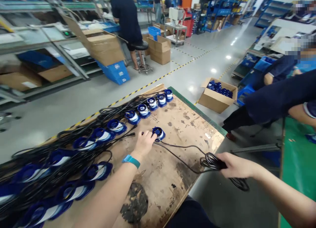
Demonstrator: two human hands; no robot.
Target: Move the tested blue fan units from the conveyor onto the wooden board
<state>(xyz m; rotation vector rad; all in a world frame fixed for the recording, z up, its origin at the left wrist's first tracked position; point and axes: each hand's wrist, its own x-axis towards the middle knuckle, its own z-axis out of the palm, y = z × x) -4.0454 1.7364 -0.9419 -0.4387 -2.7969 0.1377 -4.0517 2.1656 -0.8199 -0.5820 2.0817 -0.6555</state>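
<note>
My left hand (145, 143), with a teal wristband (131, 161), rests on the worn brown board (172, 175) with fingers curled against a small blue round part (158, 133). A black cable (182, 155) runs from that part across the board to a coiled bundle (212, 161). My right hand (235, 165) is closed around that bundle past the board's right edge, and a loop of cable hangs below it. Several similar blue parts (148, 106) lie in a row along the board's far edge, their black cables piled to the left.
An open cardboard box (217, 96) of blue parts stands on the floor beyond the board. A person in dark blue sleeves (278, 96) leans in at the right beside a green table (298, 162). Another person (125, 20) sits on a stool by shelving and boxes.
</note>
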